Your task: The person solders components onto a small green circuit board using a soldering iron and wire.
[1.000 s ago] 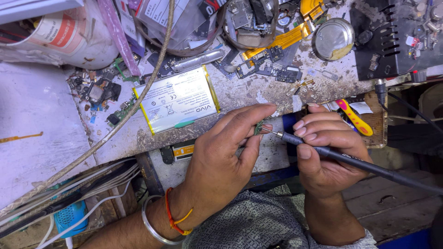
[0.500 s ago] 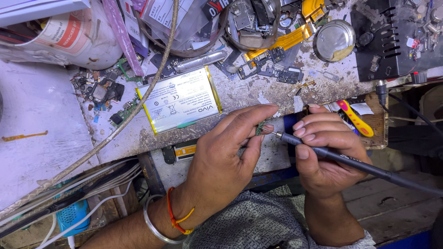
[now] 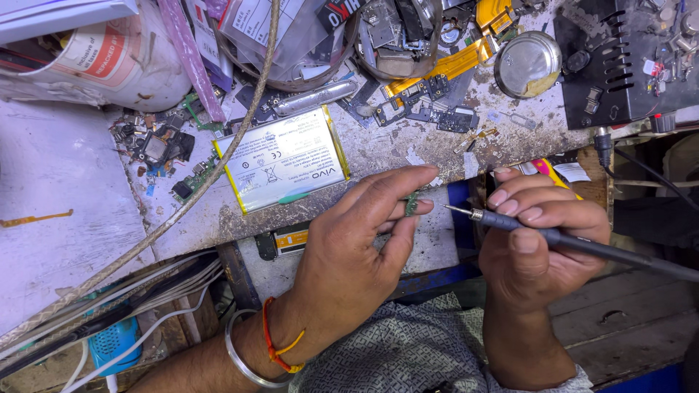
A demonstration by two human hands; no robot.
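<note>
Left hand point(image 3: 349, 247): I pinch a small green circuit piece point(image 3: 412, 203) between thumb and forefinger, raised off the bench edge point(image 3: 378, 156) to meet the tip. Right hand point(image 3: 535, 236): closed pen-style round the soldering iron point(image 3: 553, 234), point aimed just beside it. Flat battery point(image 3: 284, 156) lies apart.

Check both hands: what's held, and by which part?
Left hand pinches a small green part at its fingertips. Right hand grips the soldering iron by its handle.
</note>
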